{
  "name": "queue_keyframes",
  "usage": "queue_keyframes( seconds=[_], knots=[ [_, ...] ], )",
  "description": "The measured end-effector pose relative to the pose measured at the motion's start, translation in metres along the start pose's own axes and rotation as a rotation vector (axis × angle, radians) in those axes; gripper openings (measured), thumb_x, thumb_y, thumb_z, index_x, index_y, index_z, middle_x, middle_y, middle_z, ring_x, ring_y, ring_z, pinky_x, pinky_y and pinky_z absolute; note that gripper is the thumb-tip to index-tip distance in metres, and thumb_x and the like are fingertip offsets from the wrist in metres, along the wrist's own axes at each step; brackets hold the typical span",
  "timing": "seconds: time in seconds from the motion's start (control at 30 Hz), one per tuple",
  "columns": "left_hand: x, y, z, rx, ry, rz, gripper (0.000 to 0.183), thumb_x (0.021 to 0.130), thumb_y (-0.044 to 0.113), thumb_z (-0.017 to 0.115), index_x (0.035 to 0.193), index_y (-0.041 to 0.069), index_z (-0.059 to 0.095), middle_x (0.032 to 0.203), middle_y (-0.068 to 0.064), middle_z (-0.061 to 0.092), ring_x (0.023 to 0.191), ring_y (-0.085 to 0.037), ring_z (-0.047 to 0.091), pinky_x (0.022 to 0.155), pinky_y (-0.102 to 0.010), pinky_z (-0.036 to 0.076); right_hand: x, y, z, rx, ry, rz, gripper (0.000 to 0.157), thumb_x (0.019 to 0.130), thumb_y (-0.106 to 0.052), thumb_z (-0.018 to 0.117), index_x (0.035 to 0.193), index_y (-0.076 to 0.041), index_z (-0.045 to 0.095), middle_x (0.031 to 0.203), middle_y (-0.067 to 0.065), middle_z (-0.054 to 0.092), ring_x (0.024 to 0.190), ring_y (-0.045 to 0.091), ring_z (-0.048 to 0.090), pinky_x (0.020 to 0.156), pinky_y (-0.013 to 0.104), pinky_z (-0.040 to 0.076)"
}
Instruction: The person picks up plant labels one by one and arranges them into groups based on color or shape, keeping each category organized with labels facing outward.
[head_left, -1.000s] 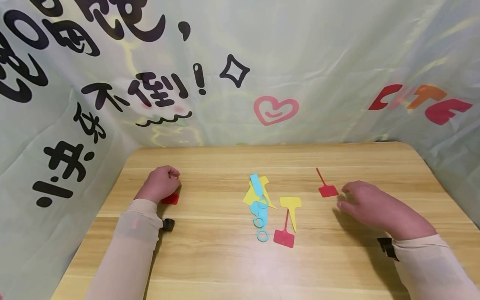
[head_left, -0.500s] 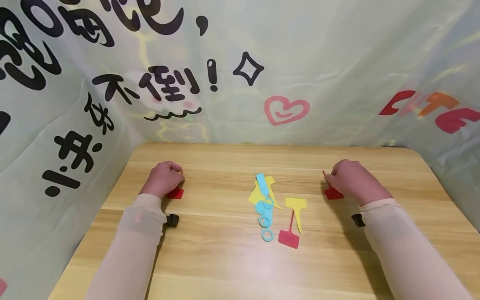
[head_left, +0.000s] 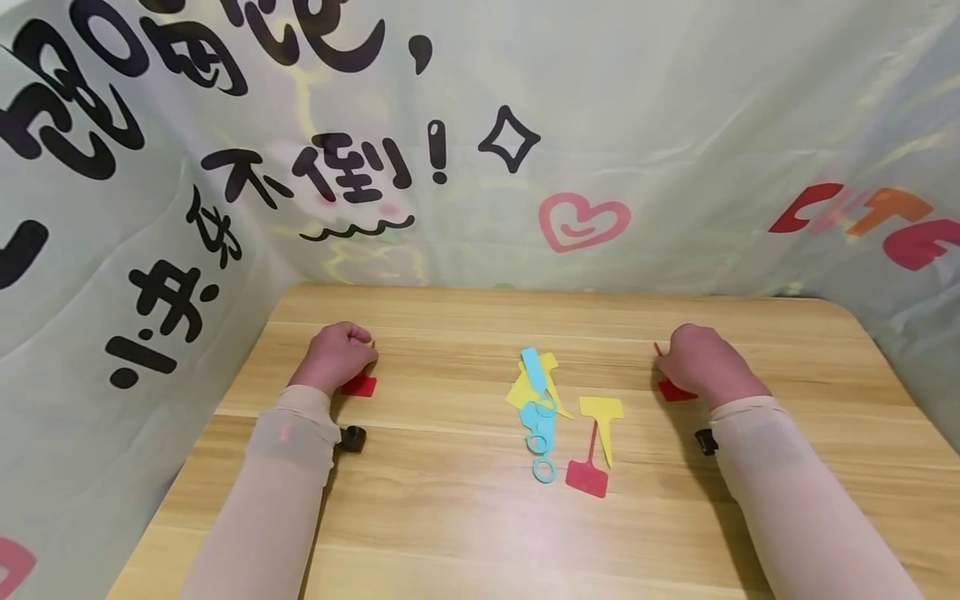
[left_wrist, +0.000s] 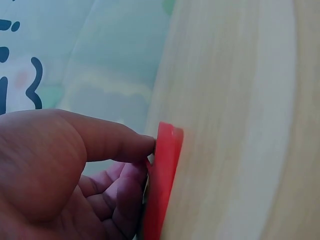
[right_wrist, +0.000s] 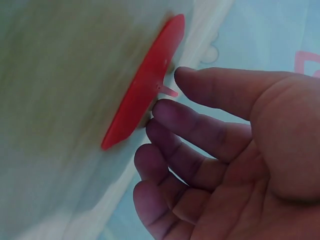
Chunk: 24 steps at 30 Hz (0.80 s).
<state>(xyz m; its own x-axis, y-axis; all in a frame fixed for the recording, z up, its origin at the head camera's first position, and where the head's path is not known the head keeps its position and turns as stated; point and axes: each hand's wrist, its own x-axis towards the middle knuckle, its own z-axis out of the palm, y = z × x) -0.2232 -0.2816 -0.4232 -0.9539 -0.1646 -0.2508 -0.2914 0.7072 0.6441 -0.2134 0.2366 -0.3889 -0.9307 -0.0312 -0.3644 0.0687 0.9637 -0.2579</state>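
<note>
My left hand point(head_left: 335, 358) pinches the stem of a red plant label point(head_left: 362, 387) at the left of the table. In the left wrist view, the thumb and fingers meet beside that label's flat head point(left_wrist: 167, 170). At the right, my right hand point(head_left: 703, 362) reaches over another red plant label point(head_left: 677, 392). The right wrist view has its stem point(right_wrist: 168, 91) between thumb and index finger, with a gap around it. Each hand hides part of its label in the head view. A third red plant label point(head_left: 587, 479) lies near the middle.
Yellow T-shaped plant labels point(head_left: 602, 407) and blue tags with ring ends point(head_left: 544, 470) lie in the middle of the wooden table point(head_left: 450, 525), some overlapping. A printed cloth point(head_left: 660, 125) hangs along the table's back and left side.
My right hand has moved left and over the red plant label, its fingers now around the stem. The left hand stays at its label. The head view has shifted slightly.
</note>
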Motion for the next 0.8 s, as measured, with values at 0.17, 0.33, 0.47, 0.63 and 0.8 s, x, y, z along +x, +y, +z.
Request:
queue_keyframes(
  seconds=[0.17,0.33,0.47,0.63,0.8],
  knots=[
    [0.0007,-0.0011,-0.0014,-0.009,-0.010,-0.004,0.039,0.090,0.025,0.072,0.123,0.008,0.061,0.115,-0.012,0.062,0.105,-0.029,0.057,0.093,-0.042,0.048,-0.0008,0.0006,-0.0003,-0.008,-0.005,0.002,0.031,0.100,-0.023,0.056,0.073,-0.007,0.058,0.069,0.008,0.053,0.057,0.020,0.050,0.056,0.033,0.042],
    [0.0017,-0.0033,-0.0042,-0.023,-0.044,0.000,0.045,0.091,0.030,0.073,0.126,0.007,0.059,0.115,-0.012,0.062,0.102,-0.028,0.057,0.089,-0.039,0.048,-0.0014,0.0001,-0.0014,-0.016,0.001,-0.007,0.030,0.100,-0.021,0.057,0.074,-0.006,0.059,0.069,0.009,0.052,0.058,0.020,0.049,0.056,0.033,0.042],
    [0.0031,-0.0067,-0.0062,-0.039,-0.064,0.002,0.046,0.091,0.031,0.074,0.127,0.007,0.059,0.114,-0.012,0.062,0.100,-0.027,0.058,0.088,-0.038,0.047,-0.0013,-0.0020,-0.0010,-0.022,-0.002,-0.008,0.030,0.101,-0.020,0.058,0.076,-0.005,0.060,0.070,0.009,0.053,0.059,0.021,0.050,0.057,0.033,0.043],
    [0.0056,-0.0088,-0.0062,-0.065,-0.080,-0.005,0.047,0.091,0.032,0.074,0.128,0.008,0.058,0.113,-0.011,0.063,0.100,-0.027,0.059,0.091,-0.040,0.048,-0.0007,-0.0031,0.0000,-0.026,-0.007,-0.005,0.029,0.101,-0.020,0.058,0.077,-0.004,0.060,0.071,0.009,0.052,0.060,0.021,0.050,0.058,0.033,0.043],
    [0.0060,-0.0098,-0.0075,-0.104,-0.085,-0.009,0.047,0.091,0.033,0.075,0.128,0.009,0.057,0.109,-0.011,0.063,0.099,-0.028,0.058,0.093,-0.040,0.048,-0.0020,-0.0040,-0.0009,-0.022,-0.015,-0.004,0.028,0.101,-0.019,0.057,0.078,-0.004,0.058,0.071,0.010,0.051,0.060,0.021,0.049,0.059,0.034,0.043]
  ],
)
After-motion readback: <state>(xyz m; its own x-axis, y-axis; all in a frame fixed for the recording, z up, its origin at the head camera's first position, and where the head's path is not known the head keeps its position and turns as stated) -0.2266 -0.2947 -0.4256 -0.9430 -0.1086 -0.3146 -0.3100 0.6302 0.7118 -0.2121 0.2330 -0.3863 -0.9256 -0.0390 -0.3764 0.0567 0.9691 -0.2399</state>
